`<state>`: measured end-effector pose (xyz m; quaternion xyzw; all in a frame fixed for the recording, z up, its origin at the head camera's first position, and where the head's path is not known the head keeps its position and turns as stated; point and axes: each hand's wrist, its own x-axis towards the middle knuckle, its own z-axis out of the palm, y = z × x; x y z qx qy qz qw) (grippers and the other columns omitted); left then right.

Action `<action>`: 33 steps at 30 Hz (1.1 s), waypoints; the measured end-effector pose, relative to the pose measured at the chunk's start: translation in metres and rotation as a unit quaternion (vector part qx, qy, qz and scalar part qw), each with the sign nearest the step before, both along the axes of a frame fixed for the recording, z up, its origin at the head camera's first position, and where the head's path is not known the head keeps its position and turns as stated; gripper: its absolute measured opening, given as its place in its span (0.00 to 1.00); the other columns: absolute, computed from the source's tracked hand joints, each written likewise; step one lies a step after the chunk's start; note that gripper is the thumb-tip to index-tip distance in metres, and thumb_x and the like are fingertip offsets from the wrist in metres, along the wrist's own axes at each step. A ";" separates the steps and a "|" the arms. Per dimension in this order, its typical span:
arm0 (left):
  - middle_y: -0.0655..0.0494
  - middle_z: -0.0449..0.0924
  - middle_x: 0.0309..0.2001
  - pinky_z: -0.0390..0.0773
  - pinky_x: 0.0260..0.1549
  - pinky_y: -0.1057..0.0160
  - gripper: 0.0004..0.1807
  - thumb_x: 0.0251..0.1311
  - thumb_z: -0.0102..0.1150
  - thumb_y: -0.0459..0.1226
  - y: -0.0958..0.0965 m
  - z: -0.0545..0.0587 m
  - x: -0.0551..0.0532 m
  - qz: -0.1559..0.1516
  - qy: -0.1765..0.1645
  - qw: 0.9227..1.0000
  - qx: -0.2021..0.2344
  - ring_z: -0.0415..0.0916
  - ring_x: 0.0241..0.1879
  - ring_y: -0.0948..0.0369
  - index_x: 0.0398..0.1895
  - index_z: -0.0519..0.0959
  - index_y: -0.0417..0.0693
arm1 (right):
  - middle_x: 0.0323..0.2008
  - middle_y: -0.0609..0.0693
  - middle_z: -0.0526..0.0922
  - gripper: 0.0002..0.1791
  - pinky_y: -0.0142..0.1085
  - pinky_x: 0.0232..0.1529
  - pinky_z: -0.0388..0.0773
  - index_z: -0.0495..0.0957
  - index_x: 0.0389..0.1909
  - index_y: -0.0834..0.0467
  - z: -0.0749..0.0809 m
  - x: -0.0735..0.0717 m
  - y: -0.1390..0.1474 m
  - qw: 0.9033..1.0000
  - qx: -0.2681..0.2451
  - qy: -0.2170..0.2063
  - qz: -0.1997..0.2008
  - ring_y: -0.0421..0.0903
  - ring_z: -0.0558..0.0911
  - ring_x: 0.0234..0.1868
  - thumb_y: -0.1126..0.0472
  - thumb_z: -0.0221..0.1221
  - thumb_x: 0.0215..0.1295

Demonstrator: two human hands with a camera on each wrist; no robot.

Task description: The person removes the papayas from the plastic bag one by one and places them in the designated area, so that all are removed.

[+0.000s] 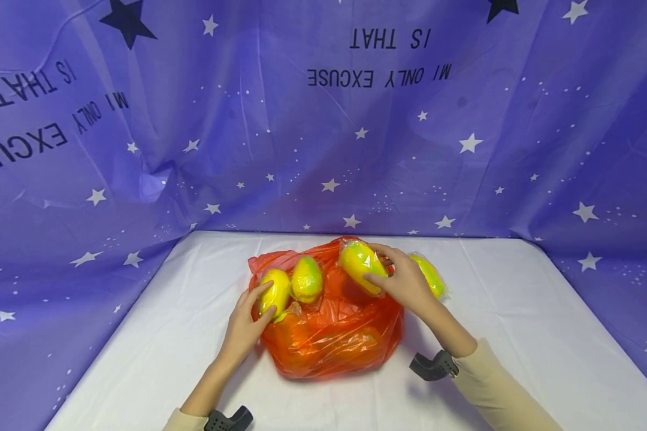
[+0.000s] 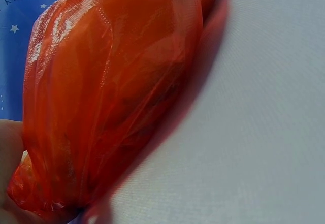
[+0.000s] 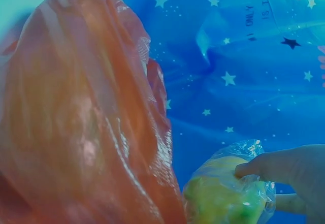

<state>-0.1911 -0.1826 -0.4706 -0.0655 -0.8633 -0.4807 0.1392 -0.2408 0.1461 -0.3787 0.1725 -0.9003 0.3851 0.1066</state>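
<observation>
My right hand (image 1: 410, 281) holds a yellow-green mango (image 1: 360, 261) in clear wrap above the right part of a red plastic bag (image 1: 329, 353). The right wrist view shows fingers pinching that wrapped mango (image 3: 223, 193). At the bag's left side, my left hand (image 1: 245, 326) has its thumb and fingers round a yellow mango (image 1: 277, 293). Another wrapped mango (image 1: 307, 279) sits beside it at the bag's opening. More rounded fruit shows dimly through the red film. In the left wrist view the bag (image 2: 117, 82) bulges large, and the held mango is hidden.
One more wrapped mango (image 1: 430, 276) lies on the white tablecloth (image 1: 490, 311) to the right, partly behind my right hand. A purple star-printed curtain (image 1: 280, 149) rises behind the table and along its sides.
</observation>
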 end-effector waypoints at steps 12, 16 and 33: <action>0.46 0.67 0.62 0.61 0.62 0.43 0.28 0.61 0.64 0.36 0.001 -0.001 0.000 0.002 0.003 1.000 -0.002 0.66 0.61 0.48 0.64 0.72 0.58 | 0.52 0.59 0.79 0.32 0.49 0.42 0.81 0.73 0.63 0.52 0.007 0.004 0.027 0.999 -0.033 -0.025 -0.024 0.57 0.81 0.46 0.54 0.69 0.57; 0.46 0.67 0.62 0.61 0.62 0.43 0.28 0.60 0.64 0.36 0.001 -0.001 0.000 0.002 0.006 1.000 -0.001 0.65 0.62 0.48 0.64 0.72 0.56 | 0.53 0.60 0.79 0.33 0.50 0.43 0.80 0.72 0.64 0.53 0.008 0.006 0.033 0.998 -0.037 -0.032 -0.034 0.58 0.80 0.48 0.53 0.69 0.57; 0.47 0.67 0.62 0.60 0.63 0.43 0.27 0.61 0.63 0.37 0.000 0.002 0.001 0.000 -0.008 1.000 0.000 0.65 0.62 0.49 0.65 0.71 0.59 | 0.57 0.63 0.75 0.35 0.57 0.48 0.76 0.68 0.66 0.54 0.018 0.014 0.054 0.995 -0.048 -0.054 -0.074 0.62 0.76 0.52 0.50 0.67 0.59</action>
